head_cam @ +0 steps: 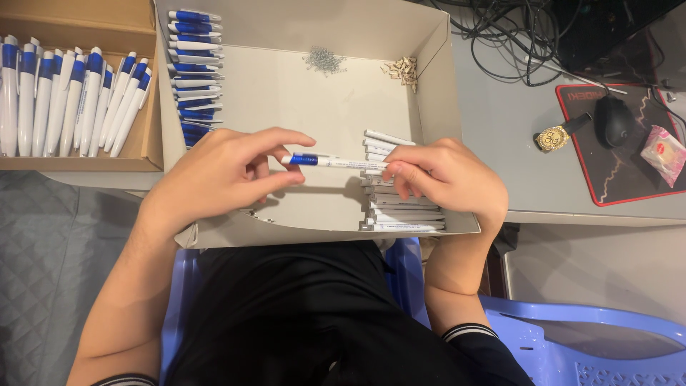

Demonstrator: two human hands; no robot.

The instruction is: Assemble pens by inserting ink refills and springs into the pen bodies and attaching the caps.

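A white pen with a blue grip (336,162) is held level between both hands over an open white cardboard box (300,93). My left hand (221,175) pinches its blue end with thumb and fingers. My right hand (446,175) grips the white barrel end. Under my right hand lies a stack of white pen barrels (400,214). Blue pen parts (194,71) are stacked along the box's left wall. A small heap of metal springs (325,61) and a heap of small tan parts (404,70) lie at the box's far side.
A brown cardboard box (136,28) at the left holds a row of finished white and blue pens (68,100). On the grey desk at the right are a black mouse (613,120) on a red-edged pad, a gold watch (554,137), a wrapped packet (664,154) and cables. A blue plastic chair (572,336) stands below.
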